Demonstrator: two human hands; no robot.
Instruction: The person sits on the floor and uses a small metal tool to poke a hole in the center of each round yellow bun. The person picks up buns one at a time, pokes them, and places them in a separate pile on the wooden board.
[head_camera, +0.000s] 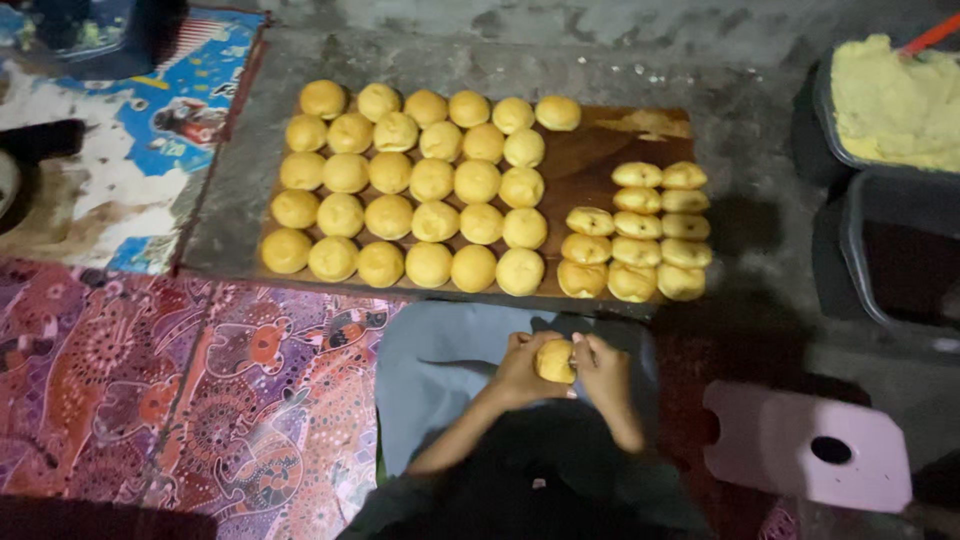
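Grey concrete floor (760, 150), rough and stained, carries everything. Directly on it: a brown wooden board (590, 165), set square to the viewer. On board, left part: round yellow dough balls (410, 190) in approx. five rows, touching or nearly so. Right part: two columns of flatter oval dough pieces (645, 232) w/ dark specks, packed edge to edge. Board's top right corner bare. Left of board: printed plastic sheet (130, 130), blue and white. Near left: patterned batik cloth (170, 390), red and purple. Far right: dark tub of pale yellow dough (890, 100), an empty dark tub (900, 250) below it. Near right: pink plastic stool (800, 445), hole in top.
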